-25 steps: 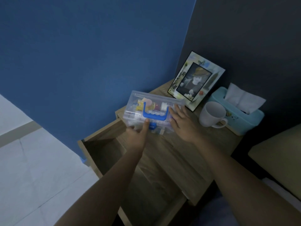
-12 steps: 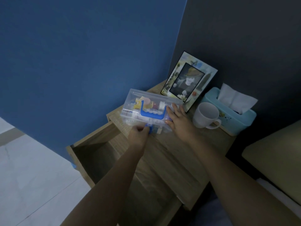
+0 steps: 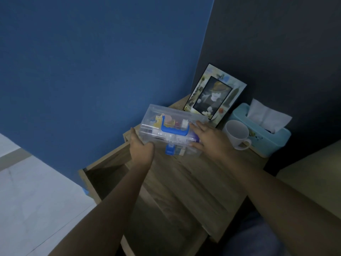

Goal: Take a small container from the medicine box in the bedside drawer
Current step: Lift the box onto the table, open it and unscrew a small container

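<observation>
The bedside drawer (image 3: 103, 174) is seen pulled open at lower left. Beyond it, the left hand (image 3: 141, 151) is held open-palmed against the near-left corner of the medicine box (image 3: 171, 130); the right hand (image 3: 210, 139) is laid flat, fingers spread, on its right end. The box is set on the wooden nightstand top (image 3: 193, 174), long axis left to right, blue handle up, blue latch toward the camera. Farther right, a white mug (image 3: 237, 133), tissue box (image 3: 262, 133) and photo frame (image 3: 215, 95) are noted against dark and blue walls.
</observation>
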A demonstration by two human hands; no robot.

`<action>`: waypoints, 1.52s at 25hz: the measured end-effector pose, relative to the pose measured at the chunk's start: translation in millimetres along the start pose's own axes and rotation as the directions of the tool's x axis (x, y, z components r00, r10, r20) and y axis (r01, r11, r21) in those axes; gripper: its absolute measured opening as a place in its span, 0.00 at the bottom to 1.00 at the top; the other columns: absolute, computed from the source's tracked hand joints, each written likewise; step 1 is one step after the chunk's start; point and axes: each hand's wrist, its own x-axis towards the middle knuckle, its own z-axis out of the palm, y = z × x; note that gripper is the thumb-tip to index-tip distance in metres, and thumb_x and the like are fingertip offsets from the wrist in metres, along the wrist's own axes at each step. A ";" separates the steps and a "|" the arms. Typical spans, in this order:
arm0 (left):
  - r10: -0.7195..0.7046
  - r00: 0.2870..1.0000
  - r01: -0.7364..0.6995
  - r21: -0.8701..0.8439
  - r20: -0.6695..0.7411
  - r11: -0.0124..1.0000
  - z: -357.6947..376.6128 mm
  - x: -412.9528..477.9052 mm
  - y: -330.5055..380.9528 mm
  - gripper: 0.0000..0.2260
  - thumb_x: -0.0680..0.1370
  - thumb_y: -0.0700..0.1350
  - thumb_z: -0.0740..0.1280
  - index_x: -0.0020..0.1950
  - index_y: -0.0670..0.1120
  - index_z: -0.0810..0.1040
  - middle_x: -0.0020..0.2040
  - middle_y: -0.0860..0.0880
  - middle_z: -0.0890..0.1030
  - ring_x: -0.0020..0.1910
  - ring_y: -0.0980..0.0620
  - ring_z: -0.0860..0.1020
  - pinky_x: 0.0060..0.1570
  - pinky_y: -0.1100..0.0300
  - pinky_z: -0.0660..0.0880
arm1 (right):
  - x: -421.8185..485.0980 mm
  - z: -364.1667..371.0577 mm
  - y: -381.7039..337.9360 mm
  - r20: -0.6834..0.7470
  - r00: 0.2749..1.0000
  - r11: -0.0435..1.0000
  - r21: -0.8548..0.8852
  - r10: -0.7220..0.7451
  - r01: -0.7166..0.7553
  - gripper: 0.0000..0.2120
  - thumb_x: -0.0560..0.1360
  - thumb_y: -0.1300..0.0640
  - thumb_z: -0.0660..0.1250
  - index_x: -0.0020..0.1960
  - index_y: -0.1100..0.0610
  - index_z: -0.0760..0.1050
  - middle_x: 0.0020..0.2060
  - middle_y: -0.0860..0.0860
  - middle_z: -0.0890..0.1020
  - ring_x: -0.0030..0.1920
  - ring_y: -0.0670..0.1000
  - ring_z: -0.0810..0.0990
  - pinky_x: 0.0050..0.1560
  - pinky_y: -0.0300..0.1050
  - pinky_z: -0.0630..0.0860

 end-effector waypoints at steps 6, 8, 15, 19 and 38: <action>0.095 0.986 -0.129 0.272 0.134 0.954 -5.0 11.3 14.1 0.32 0.72 0.32 0.59 0.77 0.42 0.57 0.74 0.40 0.66 0.73 0.42 0.65 0.70 0.50 0.66 | 16.2 -47.9 27.6 -0.172 0.979 0.990 0.062 -0.111 0.123 0.21 0.79 0.48 0.57 0.69 0.55 0.63 0.64 0.59 0.74 0.53 0.60 0.79 0.45 0.48 0.74; 0.097 0.980 -0.158 0.396 0.171 0.904 -5.8 14.4 14.1 0.33 0.73 0.32 0.60 0.77 0.41 0.54 0.76 0.41 0.63 0.74 0.43 0.63 0.69 0.53 0.65 | 32.8 -59.5 36.8 -0.258 0.964 0.994 0.065 -0.067 0.087 0.17 0.80 0.52 0.57 0.66 0.59 0.66 0.61 0.61 0.74 0.51 0.61 0.78 0.42 0.46 0.70; 0.074 0.954 -0.238 0.581 0.291 0.778 -7.9 22.2 9.8 0.37 0.74 0.34 0.61 0.78 0.41 0.45 0.78 0.42 0.56 0.75 0.42 0.60 0.68 0.53 0.64 | 84.3 -76.6 54.6 -0.300 0.952 0.980 -0.160 0.064 -0.116 0.18 0.79 0.60 0.57 0.68 0.62 0.66 0.61 0.63 0.72 0.60 0.62 0.73 0.54 0.55 0.74; 0.090 0.946 -0.269 0.596 0.313 0.757 -10.6 22.5 8.4 0.37 0.74 0.34 0.62 0.78 0.41 0.45 0.79 0.43 0.55 0.74 0.42 0.62 0.68 0.52 0.67 | 89.8 -71.9 57.6 -0.240 0.963 0.983 -0.109 0.120 -0.150 0.23 0.78 0.57 0.57 0.72 0.62 0.59 0.69 0.63 0.69 0.67 0.62 0.69 0.63 0.55 0.68; 0.129 0.940 -0.318 0.677 0.315 0.663 -17.2 31.3 -4.8 0.38 0.73 0.32 0.62 0.78 0.42 0.45 0.80 0.45 0.49 0.65 0.44 0.74 0.57 0.56 0.74 | 129.2 -8.9 -29.3 0.076 0.930 0.909 -0.198 -0.358 0.366 0.19 0.75 0.59 0.64 0.66 0.57 0.69 0.64 0.57 0.74 0.64 0.57 0.71 0.63 0.53 0.71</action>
